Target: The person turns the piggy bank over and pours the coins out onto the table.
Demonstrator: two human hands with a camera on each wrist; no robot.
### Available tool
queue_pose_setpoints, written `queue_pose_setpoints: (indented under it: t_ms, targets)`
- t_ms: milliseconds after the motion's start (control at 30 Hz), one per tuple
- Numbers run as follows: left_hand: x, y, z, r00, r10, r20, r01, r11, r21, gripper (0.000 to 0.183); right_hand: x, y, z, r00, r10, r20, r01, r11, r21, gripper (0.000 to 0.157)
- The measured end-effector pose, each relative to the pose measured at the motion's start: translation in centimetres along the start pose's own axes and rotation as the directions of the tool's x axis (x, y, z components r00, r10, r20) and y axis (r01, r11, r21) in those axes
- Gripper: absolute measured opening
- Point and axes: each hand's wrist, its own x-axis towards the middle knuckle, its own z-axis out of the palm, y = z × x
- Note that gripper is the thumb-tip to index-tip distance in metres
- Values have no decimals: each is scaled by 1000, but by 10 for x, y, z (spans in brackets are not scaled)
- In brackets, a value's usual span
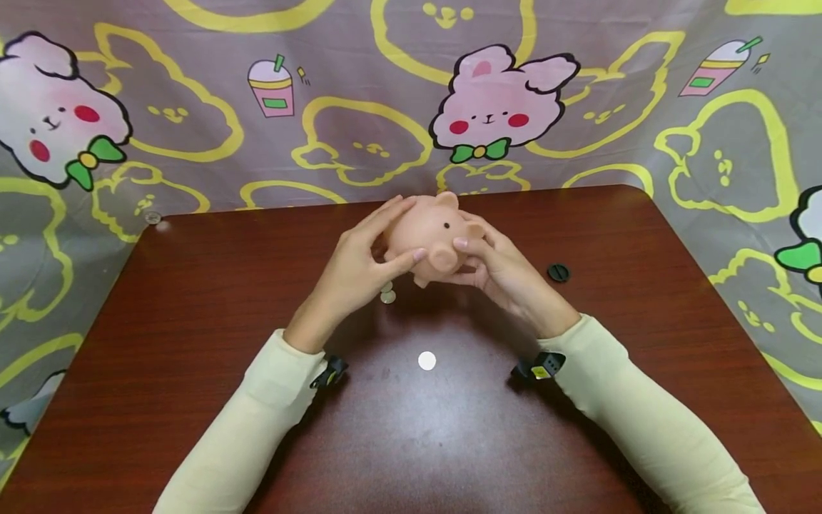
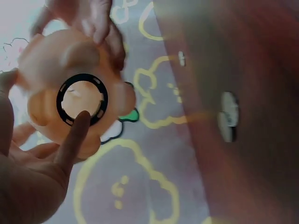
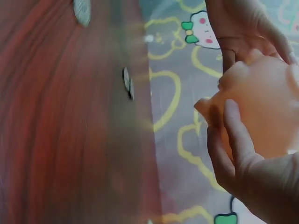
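While both forearms reach up from the bottom of the frame, the left hand (image 1: pixel 347 264), left of centre, curves round one side of a pink piggy bank (image 1: pixel 414 227), its fingers over the top and its thumb across the front, near the snout. Seen from the left wrist, a fingertip overlaps the lower edge of a black ring (image 2: pixel 60 101) on the underside. Just below this hand two coins (image 1: pixel 387 296) lie close together on the brown table (image 1: pixel 212 357). Held at upper centre, the piggy bank has its snout facing the camera. Below it, near the middle of the frame, is a bright round disc (image 1: pixel 427 360). Right of centre, the right hand (image 1: pixel 507 275) grips the other side, thumb beside the snout, fingers behind and beneath. Farther right, a black round cap (image 1: pixel 559 273) lies on the table.
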Motion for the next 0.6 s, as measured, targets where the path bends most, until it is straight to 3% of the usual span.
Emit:
queue_pose_setpoints:
  t_ms: [133, 267, 500, 600]
  targets:
    - [2, 6, 0, 1000, 6, 0, -6, 996, 93, 65, 2, 5, -2, 1000, 23, 13, -24, 996, 80, 44]
    - [1, 7, 1, 1000, -2, 7, 1, 995, 96, 65, 2, 7, -1, 1000, 29, 3, -30, 997, 65, 41]
    - [0, 6, 2, 996, -71, 46, 67, 995, 79, 69, 1, 7, 1, 999, 21, -34, -20, 999, 34, 47]
    - [0, 5, 2, 989, -125, 74, 119, 990, 79, 74, -1, 4, 3, 997, -15, -69, 10, 998, -69, 56]
